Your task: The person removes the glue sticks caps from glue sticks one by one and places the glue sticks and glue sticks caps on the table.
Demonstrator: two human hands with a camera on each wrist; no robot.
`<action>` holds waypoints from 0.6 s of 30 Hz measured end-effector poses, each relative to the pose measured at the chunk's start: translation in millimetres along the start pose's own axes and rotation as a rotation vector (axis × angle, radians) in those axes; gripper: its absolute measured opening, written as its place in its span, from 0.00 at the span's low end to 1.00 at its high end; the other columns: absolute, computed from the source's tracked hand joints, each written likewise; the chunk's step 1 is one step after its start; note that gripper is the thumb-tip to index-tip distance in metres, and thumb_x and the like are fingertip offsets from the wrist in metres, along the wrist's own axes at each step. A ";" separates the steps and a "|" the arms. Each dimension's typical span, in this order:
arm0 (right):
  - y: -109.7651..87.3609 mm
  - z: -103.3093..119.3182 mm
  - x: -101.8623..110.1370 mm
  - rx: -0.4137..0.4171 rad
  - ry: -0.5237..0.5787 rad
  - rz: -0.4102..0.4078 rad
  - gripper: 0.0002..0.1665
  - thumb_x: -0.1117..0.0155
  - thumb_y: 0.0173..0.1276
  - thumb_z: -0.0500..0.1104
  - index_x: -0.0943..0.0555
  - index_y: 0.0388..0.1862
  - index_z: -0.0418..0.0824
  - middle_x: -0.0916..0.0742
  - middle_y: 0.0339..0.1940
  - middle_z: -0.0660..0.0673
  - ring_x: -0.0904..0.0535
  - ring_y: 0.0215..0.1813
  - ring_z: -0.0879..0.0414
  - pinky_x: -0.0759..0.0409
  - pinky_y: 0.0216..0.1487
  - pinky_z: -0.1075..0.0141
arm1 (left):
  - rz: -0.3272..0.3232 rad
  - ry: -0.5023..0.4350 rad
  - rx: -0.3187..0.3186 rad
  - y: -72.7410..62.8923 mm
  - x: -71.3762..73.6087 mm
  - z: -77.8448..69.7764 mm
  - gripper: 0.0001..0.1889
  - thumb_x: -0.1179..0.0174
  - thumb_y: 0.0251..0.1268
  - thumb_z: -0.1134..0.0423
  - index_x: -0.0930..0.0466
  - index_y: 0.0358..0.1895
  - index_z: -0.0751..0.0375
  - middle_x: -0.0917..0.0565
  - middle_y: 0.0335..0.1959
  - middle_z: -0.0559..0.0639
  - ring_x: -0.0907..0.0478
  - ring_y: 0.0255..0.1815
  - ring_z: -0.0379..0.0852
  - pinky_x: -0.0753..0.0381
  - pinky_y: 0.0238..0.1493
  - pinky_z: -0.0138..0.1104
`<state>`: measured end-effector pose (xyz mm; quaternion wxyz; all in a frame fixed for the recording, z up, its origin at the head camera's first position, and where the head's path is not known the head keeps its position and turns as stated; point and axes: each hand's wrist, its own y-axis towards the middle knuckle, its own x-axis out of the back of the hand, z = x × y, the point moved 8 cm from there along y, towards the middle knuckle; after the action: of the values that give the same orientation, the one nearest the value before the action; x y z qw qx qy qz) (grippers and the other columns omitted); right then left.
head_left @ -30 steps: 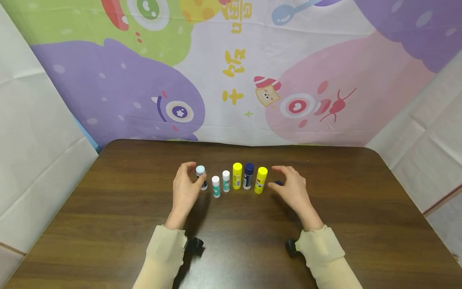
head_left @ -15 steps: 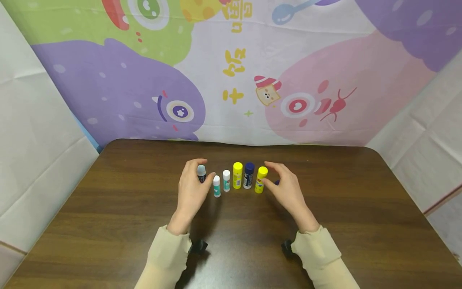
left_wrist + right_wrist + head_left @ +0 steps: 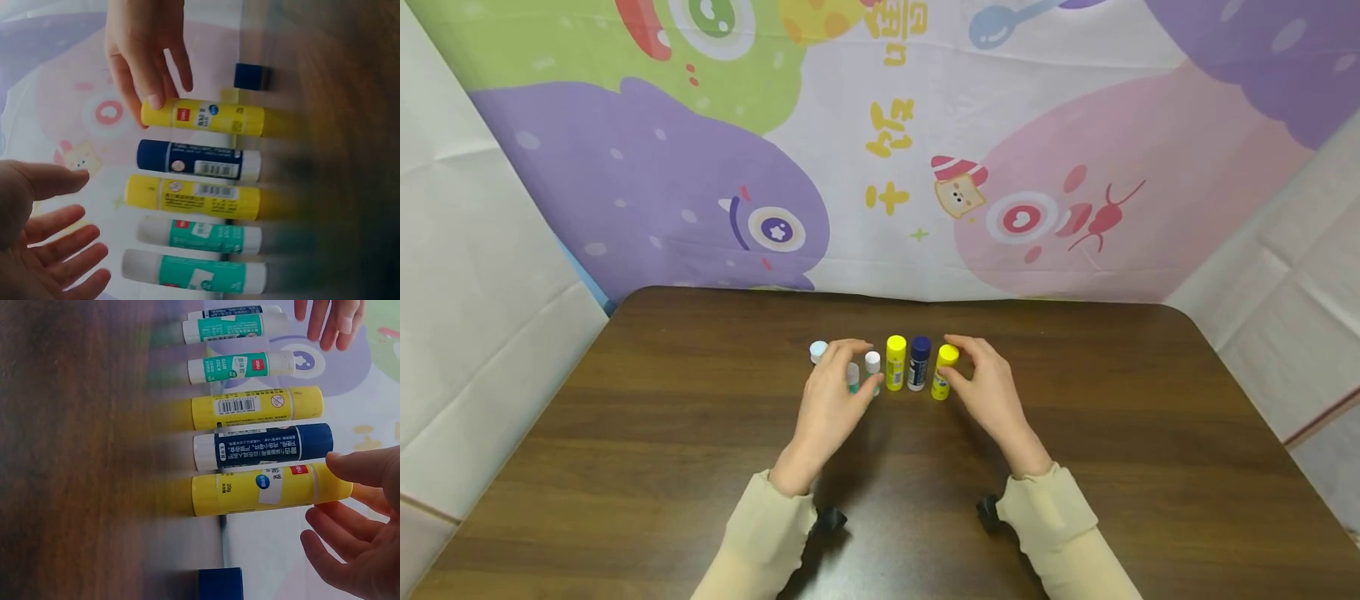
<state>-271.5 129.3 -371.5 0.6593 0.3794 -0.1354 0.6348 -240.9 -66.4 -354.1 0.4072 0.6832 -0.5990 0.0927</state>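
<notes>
Thumb and fingers of my right hand (image 3: 992,396) pinch the cap of the rightmost yellow glue stick (image 3: 240,495), which stands on the table. My left hand (image 3: 833,396) is spread near the tops of two green glue sticks with white caps, the outer one (image 3: 203,273) and the inner one (image 3: 206,235), and holds nothing. Between the hands stand a navy glue stick (image 3: 918,365) and another yellow glue stick (image 3: 895,364). Behind my left hand only the pale blue top of one more glue stick (image 3: 818,351) shows in the head view.
A small dark blue object (image 3: 220,584) lies on the wooden table (image 3: 647,433) right of the row, hidden by my right hand in the head view. A patterned cloth (image 3: 880,250) hangs behind the table's far edge.
My left hand has moved right from the pale-topped glue stick to the green ones. My right hand has moved left onto the rightmost yellow glue stick. The sticks stay in their row.
</notes>
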 end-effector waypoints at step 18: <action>-5.5 10.6 4.7 0.008 0.025 0.014 0.20 0.32 0.54 0.37 0.23 0.47 0.38 0.19 0.42 0.42 0.20 0.42 0.50 0.22 0.45 0.57 | 0.056 0.020 -0.090 -3.6 -14.5 -10.9 0.18 0.33 0.50 0.64 0.23 0.46 0.60 0.21 0.44 0.50 0.23 0.43 0.49 0.24 0.41 0.39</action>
<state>-262.4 126.1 -363.1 0.6551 0.3730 -0.1271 0.6446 -237.6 -48.5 -357.5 0.4409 0.6460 -0.6175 0.0837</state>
